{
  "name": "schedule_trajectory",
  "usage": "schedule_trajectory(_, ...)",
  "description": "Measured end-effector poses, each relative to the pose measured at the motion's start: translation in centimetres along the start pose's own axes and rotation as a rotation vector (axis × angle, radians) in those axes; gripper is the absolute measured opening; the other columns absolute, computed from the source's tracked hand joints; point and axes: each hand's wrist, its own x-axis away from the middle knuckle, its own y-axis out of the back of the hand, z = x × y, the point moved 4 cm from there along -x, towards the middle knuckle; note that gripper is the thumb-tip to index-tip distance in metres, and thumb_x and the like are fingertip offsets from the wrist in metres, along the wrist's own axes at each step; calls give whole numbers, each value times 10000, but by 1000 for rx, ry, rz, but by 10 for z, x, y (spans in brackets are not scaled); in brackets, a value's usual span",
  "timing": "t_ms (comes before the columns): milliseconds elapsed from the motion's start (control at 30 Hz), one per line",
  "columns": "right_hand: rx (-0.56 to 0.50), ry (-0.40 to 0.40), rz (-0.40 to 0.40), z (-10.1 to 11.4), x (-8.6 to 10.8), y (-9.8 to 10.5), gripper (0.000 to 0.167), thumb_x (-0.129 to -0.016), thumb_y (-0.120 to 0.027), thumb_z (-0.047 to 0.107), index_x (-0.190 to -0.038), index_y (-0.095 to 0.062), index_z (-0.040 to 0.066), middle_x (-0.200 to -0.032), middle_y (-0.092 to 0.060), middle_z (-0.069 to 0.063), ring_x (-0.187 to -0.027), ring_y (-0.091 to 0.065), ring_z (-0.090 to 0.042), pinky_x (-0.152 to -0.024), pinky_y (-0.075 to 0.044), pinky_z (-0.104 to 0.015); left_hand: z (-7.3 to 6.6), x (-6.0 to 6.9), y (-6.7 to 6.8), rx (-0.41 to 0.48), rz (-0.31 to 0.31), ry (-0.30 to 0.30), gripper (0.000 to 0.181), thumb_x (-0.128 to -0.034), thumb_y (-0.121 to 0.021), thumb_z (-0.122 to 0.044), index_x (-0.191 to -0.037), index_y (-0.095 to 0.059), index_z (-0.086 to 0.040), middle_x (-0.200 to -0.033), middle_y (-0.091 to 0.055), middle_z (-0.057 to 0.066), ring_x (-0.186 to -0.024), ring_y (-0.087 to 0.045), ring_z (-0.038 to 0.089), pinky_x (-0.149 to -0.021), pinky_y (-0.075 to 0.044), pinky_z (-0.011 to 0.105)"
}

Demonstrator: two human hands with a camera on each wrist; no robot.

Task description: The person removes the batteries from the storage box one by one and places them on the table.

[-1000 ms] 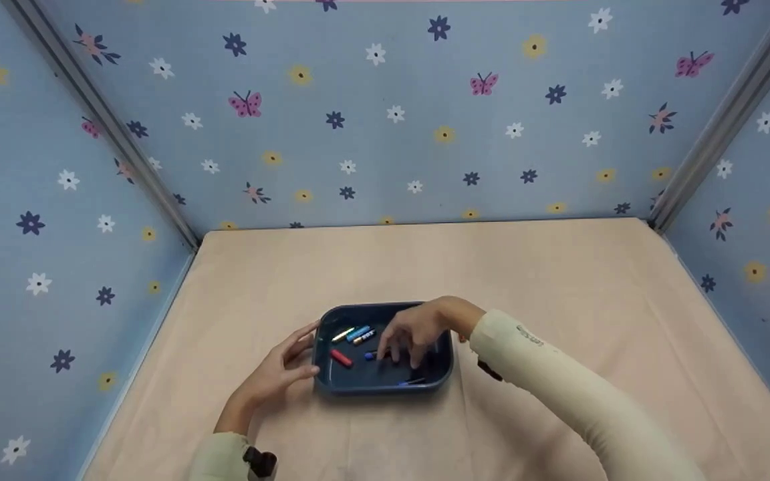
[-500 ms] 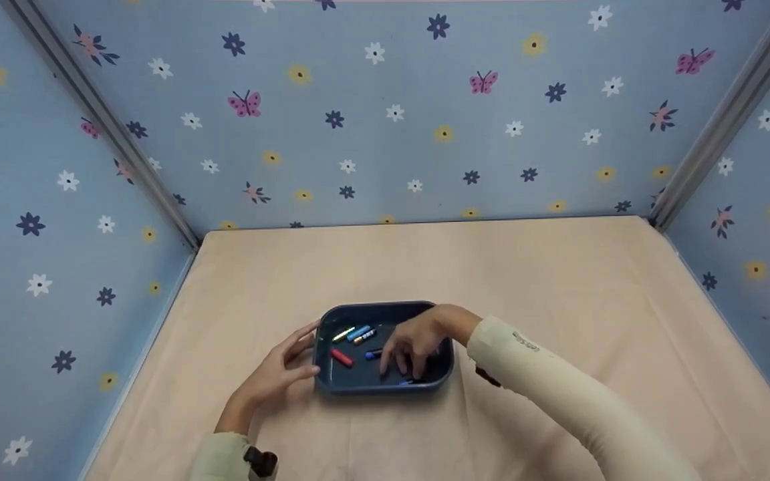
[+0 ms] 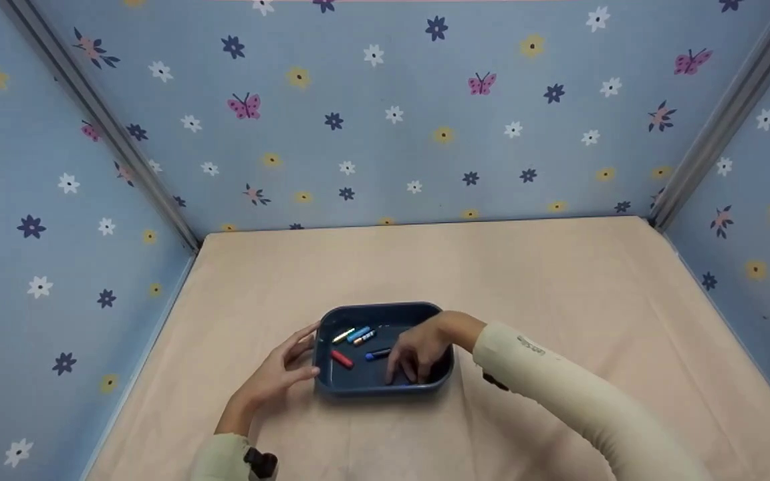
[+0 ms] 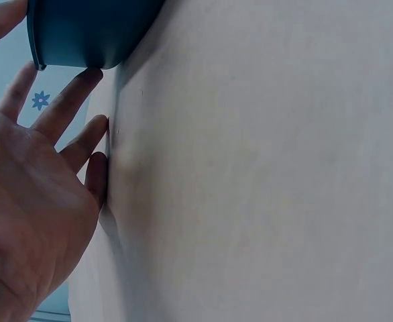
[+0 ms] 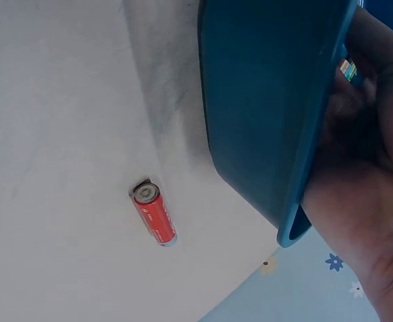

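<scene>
A dark blue tray [image 3: 341,389] holds several small cylinders that look like batteries: a red battery [image 3: 341,359], a black battery with a blue end [image 3: 378,354], a light blue battery [image 3: 358,333] and a gold one [image 3: 343,335]. My left hand [image 3: 271,374] touches the tray's left side, fingers spread and thumb at the rim. Inside the tray's near right part, my right hand [image 3: 422,347] reaches down with bent fingers. Its fingertips are at a blue-ended battery [image 3: 406,384], mostly covered by the hand; whether they pinch it I cannot tell.
Outside the tray, a red battery [image 5: 155,213] lies on the pale cloth-covered table [image 3: 525,267], seen in the right wrist view. Flower-patterned blue walls [image 3: 392,147] and grey posts [image 3: 726,113] bound the table.
My right hand has moved toward the tray's near right side, over the blue-ended battery, and uncovered more of the black one. My left hand has stayed at the tray's left side.
</scene>
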Motion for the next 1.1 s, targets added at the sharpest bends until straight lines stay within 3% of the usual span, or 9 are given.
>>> schedule_trajectory(200,65,-21,19,0,0,-3,625,-979,-692,-112,-1517,-723,205,-1041,-724,36,-991,-673,-121,-862,-521,-195,1,0,0,-3,2,-1,867,-1052,-802,-202,-1784,-337,-187,-1798,-411,268,-1671,-411,531,-1363,-318,684)
schedule_trajectory(467,123,-43,54,2,1,-4,581,-997,-674,-122,-1506,-723,154,-1091,-727,11,-961,-628,-37,-863,-525,-182,2,0,1,5,9,-1,862,-1055,-802,-205,-1783,-341,-199,-1793,-420,269,-1669,-420,523,-1361,-322,682)
schedule_trajectory(700,165,-87,84,2,4,-2,529,-1016,-692,-73,-1488,-730,162,-1181,-745,-24,-1014,-634,-82,-858,-534,-213,1,0,1,-16,13,-21,856,-1058,-797,-209,-1782,-341,-184,-1786,-424,281,-1663,-423,534,-1360,-306,715)
schedule_trajectory(900,180,-122,72,2,5,-2,503,-1014,-696,-66,-1439,-762,196,-1164,-717,18,-999,-589,-91,-810,-509,-236,0,-1,1,-1,24,-27,863,-1064,-790,-190,-1787,-321,-162,-1793,-404,291,-1660,-422,542,-1354,-321,684)
schedule_trajectory(1100,173,-94,34,4,1,-4,453,-1011,-679,-82,-1367,-789,176,-1197,-684,31,-1006,-571,-96,-754,-498,-227,0,1,1,-5,20,-21,862,-1065,-790,-200,-1788,-321,-171,-1797,-404,282,-1664,-420,538,-1358,-322,683)
